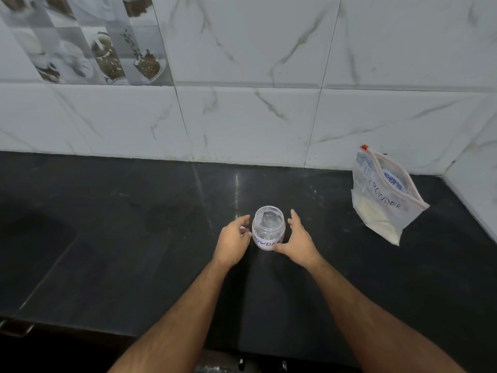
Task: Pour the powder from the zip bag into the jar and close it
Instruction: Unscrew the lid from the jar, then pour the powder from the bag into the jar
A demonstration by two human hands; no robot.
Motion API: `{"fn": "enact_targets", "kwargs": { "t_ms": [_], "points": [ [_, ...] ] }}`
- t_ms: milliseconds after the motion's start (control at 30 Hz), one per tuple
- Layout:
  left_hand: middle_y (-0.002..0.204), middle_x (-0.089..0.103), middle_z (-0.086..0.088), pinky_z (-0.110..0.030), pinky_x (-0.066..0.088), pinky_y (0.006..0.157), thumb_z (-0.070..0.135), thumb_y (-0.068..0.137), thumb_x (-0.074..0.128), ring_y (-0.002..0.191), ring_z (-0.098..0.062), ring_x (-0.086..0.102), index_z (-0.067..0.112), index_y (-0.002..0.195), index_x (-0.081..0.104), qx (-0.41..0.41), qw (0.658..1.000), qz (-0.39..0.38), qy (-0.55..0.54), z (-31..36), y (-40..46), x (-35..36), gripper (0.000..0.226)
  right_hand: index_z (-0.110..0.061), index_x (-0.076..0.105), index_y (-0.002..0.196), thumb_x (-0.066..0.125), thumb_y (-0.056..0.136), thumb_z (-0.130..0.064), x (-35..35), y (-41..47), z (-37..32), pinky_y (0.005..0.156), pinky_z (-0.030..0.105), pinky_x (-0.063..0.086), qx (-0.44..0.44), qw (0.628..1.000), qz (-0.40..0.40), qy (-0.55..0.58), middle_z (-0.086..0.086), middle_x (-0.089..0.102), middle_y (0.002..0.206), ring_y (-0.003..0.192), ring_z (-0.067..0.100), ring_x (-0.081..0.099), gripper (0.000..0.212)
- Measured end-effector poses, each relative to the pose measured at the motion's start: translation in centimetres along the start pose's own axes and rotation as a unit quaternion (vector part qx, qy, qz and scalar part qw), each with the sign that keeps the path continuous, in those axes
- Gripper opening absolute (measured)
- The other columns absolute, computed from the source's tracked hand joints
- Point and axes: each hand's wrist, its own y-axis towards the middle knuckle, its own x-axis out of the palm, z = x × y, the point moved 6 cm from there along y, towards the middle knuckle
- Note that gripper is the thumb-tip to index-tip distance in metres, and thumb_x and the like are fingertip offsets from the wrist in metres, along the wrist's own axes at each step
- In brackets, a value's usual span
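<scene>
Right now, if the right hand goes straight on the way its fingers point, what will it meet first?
Probably nothing near: the right hand points up past the jar beside it, over bare counter toward the tiled wall. Depth is unclear.

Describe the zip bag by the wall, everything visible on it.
The zip bag is clear, soft plastic with a red-striped zip track and a red slider at its upper left corner. The mouth gapes open. Handwriting on its face ends in "POWDER"; a blue print shows inside. Pale powder fills its lower part. It stands tilted on the black counter, near the tiled wall corner. Neither hand touches it.
</scene>
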Motion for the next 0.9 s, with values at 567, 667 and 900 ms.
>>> {"fn": "enact_targets", "kwargs": {
  "t_ms": [567, 667, 900],
  "points": [
    [0.083, 0.072, 0.004, -0.032, 0.057, 0.082, 0.021, 0.09, 0.061, 0.079, -0.015, 0.071, 0.021, 0.103, 0.071, 0.117, 0.983, 0.043, -0.134, 15.9, 1.9, 7.4, 0.017, -0.011, 0.073, 0.099, 0.059, 0.092, -0.019, -25.5, -2.4, -6.1, 0.075, 0.026, 0.041, -0.104, 0.926, 0.339, -0.129, 0.002, 0.074, 0.097, 0.084, 0.017, 0.061, 0.018],
    [0.081, 0.071, 0.003, -0.035, 0.057, 0.083, 0.023, 0.089, 0.06, 0.078, -0.017, 0.072, 0.02, 0.103, 0.07, 0.112, 0.986, 0.011, -0.12, 18.2, 2.7, 10.2, 0.018, -0.008, 0.073, 0.106, 0.059, 0.093, -0.018, -28.9, -1.9, -4.8, 0.074, 0.027, 0.039, -0.057, 0.922, 0.342, -0.169, 0.009, 0.073, 0.103, 0.081, 0.018, 0.056, 0.021],
    [0.088, 0.072, 0.002, -0.036, 0.057, 0.084, 0.027, 0.089, 0.06, 0.086, -0.018, 0.071, 0.021, 0.1, 0.065, 0.078, 0.994, -0.025, -0.07, 22.1, 4.1, 15.2, 0.014, -0.012, 0.065, 0.114, 0.067, 0.09, -0.034, -31.2, 0.6, -1.6, 0.072, 0.029, 0.042, 0.036, 0.944, 0.229, -0.234, 0.007, 0.068, 0.107, 0.084, 0.022, 0.055, 0.032]
  ]
}}
